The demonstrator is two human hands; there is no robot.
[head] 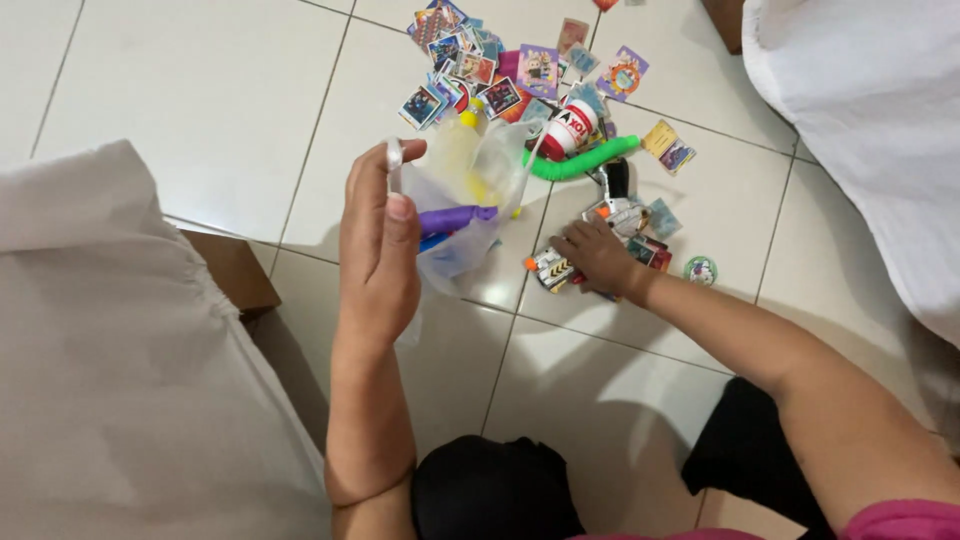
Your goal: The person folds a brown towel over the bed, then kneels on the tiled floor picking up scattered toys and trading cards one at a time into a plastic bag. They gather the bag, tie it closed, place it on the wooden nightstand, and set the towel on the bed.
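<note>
- Left hand (380, 245) up above the floor, forearm rising straight from the lap, thumb + fingers pinching the rim of 1 clear plastic bag (468, 195) – bag hangs open beside it.
- Inside the bag: 1 purple tube-shaped toy (452, 218), something yellow and something blue too, can't make out what.
- Right hand (598, 255) down low on the tile floor (200, 100), arm stretched fwd, fingers curled over 1 small toy car (552, 268) w/ orange + striped bits; can't tell if it's truly gripped or just covered.
- Just beyond the bag: 1 green bendy tube (585, 160), 1 red-and-white cup-shaped thing (570, 130) touching it.
- Pile of picture cards (480, 70) at top – too many + overlapping to count, well over ten.
- 1 round green-white disc (700, 269) right of the hand, apart from the rest.
- White cloth (860, 110) top right, pale fabric (110, 380) left.
</note>
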